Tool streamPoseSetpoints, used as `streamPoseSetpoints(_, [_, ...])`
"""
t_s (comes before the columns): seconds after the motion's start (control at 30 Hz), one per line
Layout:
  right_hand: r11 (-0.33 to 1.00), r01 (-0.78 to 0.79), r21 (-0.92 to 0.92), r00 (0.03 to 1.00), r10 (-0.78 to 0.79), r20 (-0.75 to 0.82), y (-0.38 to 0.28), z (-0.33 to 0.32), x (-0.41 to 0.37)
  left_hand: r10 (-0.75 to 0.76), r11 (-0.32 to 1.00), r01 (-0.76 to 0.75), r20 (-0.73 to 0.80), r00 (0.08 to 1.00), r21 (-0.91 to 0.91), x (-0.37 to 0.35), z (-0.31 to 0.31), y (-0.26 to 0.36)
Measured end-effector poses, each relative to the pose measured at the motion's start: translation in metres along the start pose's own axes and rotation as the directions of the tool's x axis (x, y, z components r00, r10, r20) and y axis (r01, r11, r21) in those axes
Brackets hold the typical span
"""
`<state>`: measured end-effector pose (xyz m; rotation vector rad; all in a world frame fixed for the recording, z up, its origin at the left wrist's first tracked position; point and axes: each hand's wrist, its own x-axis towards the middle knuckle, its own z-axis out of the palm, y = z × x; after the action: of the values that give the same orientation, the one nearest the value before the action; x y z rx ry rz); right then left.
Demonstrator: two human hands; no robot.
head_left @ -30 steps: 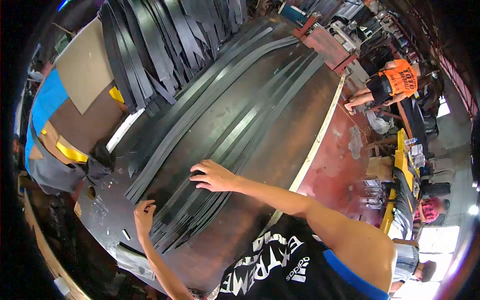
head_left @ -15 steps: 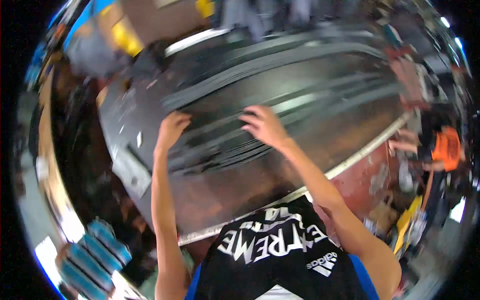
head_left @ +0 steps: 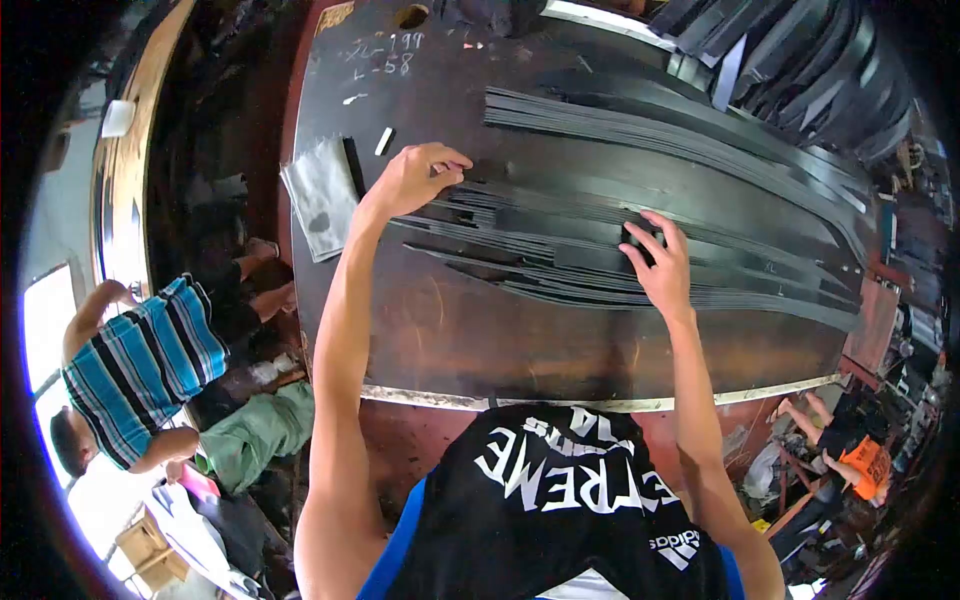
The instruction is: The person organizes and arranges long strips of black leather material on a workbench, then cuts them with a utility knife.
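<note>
Dark, flat, narrow strips (head_left: 600, 293) lie in long stacks across the dark tabletop (head_left: 580, 355), some curving at the right. My left hand (head_left: 418, 180) is over the left ends of the middle strips, fingers bent and thumb drawn close to the index finger. I cannot tell what is between those fingertips. Farther right, my right hand (head_left: 662, 268) hovers close over the same strips, thumb and fingers apart, with a small dark patch between them. Another stack of strips (head_left: 640, 137) lies beyond both hands.
A grey sheet (head_left: 322, 198) and a white piece (head_left: 384, 141) lie left of my left hand. Chalk writing (head_left: 383, 55) marks the far left corner. More dark pieces (head_left: 790, 65) are heaped at the far right. A person in a striped shirt (head_left: 150, 370) is at left, another in orange (head_left: 868, 466) at right.
My view has turned and steadied, so the table's left end and chalk writing now show. My hands appear farther apart, the right one farther to the right over the strips.
</note>
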<state>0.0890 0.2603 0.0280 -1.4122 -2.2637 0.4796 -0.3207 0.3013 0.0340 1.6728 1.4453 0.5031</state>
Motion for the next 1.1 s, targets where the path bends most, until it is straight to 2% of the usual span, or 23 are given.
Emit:
streamPoseSetpoints(0.1, [1.000, 0.012, 0.004, 0.999, -0.012, 0.033, -0.001, -0.004, 0.002, 0.026, 0.999, -0.026, 0.001, 1.000, -0.034, -0.006, 0.005, 0.001])
streamPoseSetpoints(0.17, [1.000, 0.002, 0.028, 0.999, -0.004, 0.046, -0.002, -0.006, 0.003, 0.104, 0.994, -0.102, -0.039, 0.994, 0.049, -0.008, 0.008, 0.000])
streamPoseSetpoints(0.23, [1.000, -0.010, 0.014, 0.997, 0.009, 0.078, -0.002, -0.008, 0.005, 0.100, 0.994, -0.098, -0.035, 0.994, 0.041, -0.009, 0.011, 0.001])
streamPoseSetpoints(0.3, [0.999, -0.008, 0.036, 0.996, 0.005, 0.090, -0.003, -0.009, 0.007, 0.167, 0.981, -0.163, -0.034, 0.985, 0.106, -0.009, 0.012, 0.002])
streamPoseSetpoints(0.47, [0.996, -0.060, 0.068, 0.988, 0.050, 0.147, -0.003, -0.011, 0.008, 0.213, 0.970, -0.209, -0.027, 0.977, 0.121, -0.002, 0.024, -0.003])
streamPoseSetpoints(0.53, [0.999, 0.005, 0.039, 0.993, -0.009, 0.117, -0.001, -0.010, 0.008, 0.233, 0.965, -0.228, -0.026, 0.972, 0.127, 0.001, 0.028, -0.002])
streamPoseSetpoints(0.73, [1.000, -0.022, -0.004, 0.996, 0.022, 0.083, -0.004, -0.008, 0.006, 0.250, 0.959, -0.257, 0.073, 0.966, 0.123, 0.011, 0.029, 0.003])
streamPoseSetpoints(0.83, [1.000, -0.027, 0.003, 0.996, 0.027, 0.083, -0.004, -0.007, 0.005, 0.283, 0.941, -0.298, 0.111, 0.953, 0.162, 0.012, 0.029, 0.001])
streamPoseSetpoints(1.0, [0.999, -0.025, 0.021, 0.997, 0.023, 0.076, -0.004, -0.006, 0.005, 0.332, 0.878, -0.348, 0.106, 0.937, 0.328, 0.015, 0.035, 0.002])
streamPoseSetpoints(1.1, [1.000, 0.006, 0.009, 0.999, -0.006, 0.053, -0.006, -0.006, 0.007, 0.292, 0.910, -0.313, 0.115, 0.949, 0.272, 0.018, 0.032, 0.003])
